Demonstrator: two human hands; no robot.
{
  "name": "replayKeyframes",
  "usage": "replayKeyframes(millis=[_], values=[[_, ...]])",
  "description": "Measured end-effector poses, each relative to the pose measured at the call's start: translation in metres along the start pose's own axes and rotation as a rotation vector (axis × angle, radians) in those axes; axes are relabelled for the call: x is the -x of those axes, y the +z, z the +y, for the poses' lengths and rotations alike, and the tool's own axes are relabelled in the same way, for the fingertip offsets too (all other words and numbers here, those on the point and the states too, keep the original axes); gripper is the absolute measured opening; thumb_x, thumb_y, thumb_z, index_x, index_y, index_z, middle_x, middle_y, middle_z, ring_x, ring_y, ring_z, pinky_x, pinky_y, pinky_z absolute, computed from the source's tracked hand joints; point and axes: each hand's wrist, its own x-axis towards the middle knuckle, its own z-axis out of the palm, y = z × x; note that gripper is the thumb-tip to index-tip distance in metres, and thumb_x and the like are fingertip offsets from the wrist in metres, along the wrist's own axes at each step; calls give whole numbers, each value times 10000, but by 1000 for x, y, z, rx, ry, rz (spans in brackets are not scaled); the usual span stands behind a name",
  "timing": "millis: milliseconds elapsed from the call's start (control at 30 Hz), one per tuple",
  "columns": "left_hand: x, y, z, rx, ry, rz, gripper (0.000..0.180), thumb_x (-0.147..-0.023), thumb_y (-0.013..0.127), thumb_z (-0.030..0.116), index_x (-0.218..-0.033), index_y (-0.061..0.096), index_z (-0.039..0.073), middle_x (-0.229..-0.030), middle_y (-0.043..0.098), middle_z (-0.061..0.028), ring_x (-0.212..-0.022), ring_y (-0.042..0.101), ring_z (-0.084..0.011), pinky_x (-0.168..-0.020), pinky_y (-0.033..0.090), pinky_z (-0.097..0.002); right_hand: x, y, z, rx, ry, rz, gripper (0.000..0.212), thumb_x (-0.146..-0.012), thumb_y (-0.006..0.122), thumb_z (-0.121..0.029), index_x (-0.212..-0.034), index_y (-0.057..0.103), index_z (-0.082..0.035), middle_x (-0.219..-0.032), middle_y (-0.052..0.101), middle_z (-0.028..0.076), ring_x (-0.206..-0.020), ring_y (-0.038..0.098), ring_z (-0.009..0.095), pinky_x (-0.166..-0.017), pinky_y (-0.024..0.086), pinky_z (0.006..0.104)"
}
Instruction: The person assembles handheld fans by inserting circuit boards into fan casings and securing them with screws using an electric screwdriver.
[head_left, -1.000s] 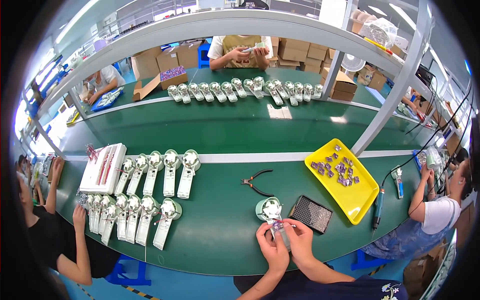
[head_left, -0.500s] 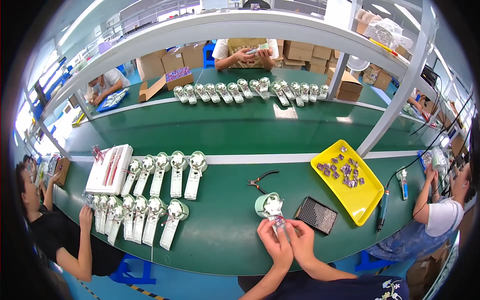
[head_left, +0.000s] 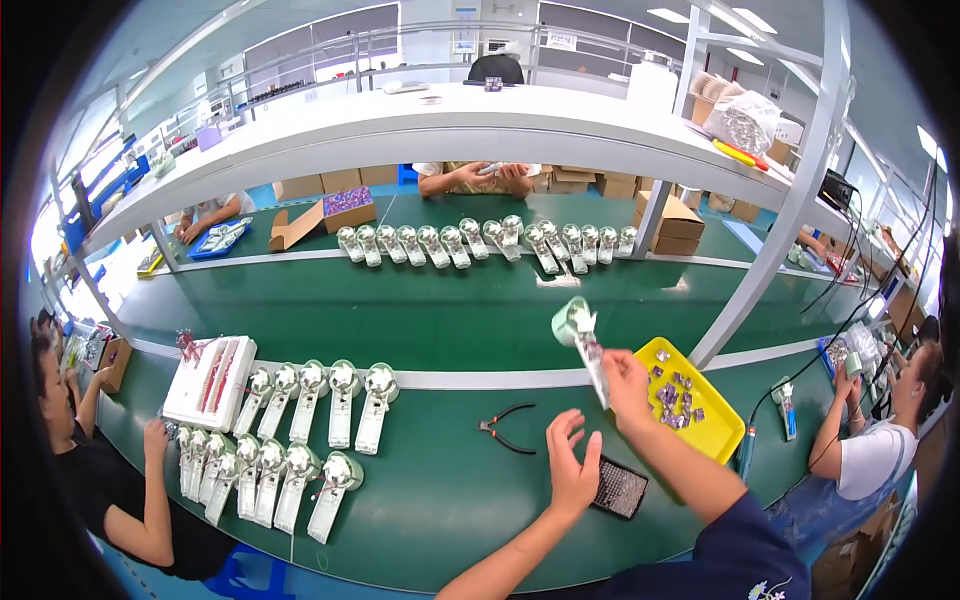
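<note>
My right hand [head_left: 626, 392] grips a half-built handheld fan [head_left: 574, 322] by its white handle, raised above the table beside the yellow tray. The fan has a pale green round head with white blades inside, and its head points away from me. Nearer me, my left hand [head_left: 573, 468] is open and empty, fingers curved and apart. Under and beside it sits a black box [head_left: 622, 486] of small metal parts, partly hidden. Small purplish circuit boards [head_left: 683, 402] lie in the yellow tray [head_left: 727, 438]. Diagonal cutters [head_left: 490, 426] with dark and orange handles lie to the left.
Several similar fans [head_left: 341, 405] lie in two rows at left, near a white foam block [head_left: 180, 395] with red wires. More fans [head_left: 450, 247] line the far side. A shelf [head_left: 450, 115] spans overhead, its post [head_left: 770, 200] at right. Co-workers sit on both sides and opposite.
The fan, held low between both hands before, is now lifted forward in my right hand alone. My left hand has let go and opened. The view has tilted up.
</note>
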Motion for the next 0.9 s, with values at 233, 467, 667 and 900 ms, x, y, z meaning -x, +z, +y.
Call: replayKeyframes(millis=[233, 467, 667, 900], values=[[-27, -43, -58, 87, -90, 200, 207, -966, 542, 36, -1161, 498, -14, -984, 612, -120, -855, 643, -182, -763, 542, -306, -231, 7, 82, 307, -112, 166, 194, -906, 635, -176, -908, 695, 9, -802, 706, 124, -689, 674, 216, -618, 510, 350], [-9, -37, -58, -225, 103, 99, 60, -906, 613, 3, -964, 606, -10, -716, 647, -62, -602, 640, -139, -572, 530, -265, -433, 34, 137, 775, -184, 498, 205, -780, 651, -245, -796, 749, -65, -822, 712, 184, -799, 695, 360, -749, 548, 436], [-16, -31, -33, -284, -21, 170, 71, -916, 641, 58, -978, 649, 25, -669, 583, -61, -542, 528, -109, -520, 423, -243, -471, 86, 175, 636, -25, 418, 197, -800, 665, -218, -861, 775, -67, -855, 728, 175, -818, 704, 345, -785, 553, 433], [-16, -31, -25, -247, -219, 74, 74, -897, 644, 33, -969, 639, 17, -641, 564, -43, -532, 503, -97, -528, 402, -227, -500, 90, 195, 715, 14, 525, 198, -809, 631, -183, -876, 777, -68, -888, 723, 195, -855, 700, 378, -806, 552, 447]])
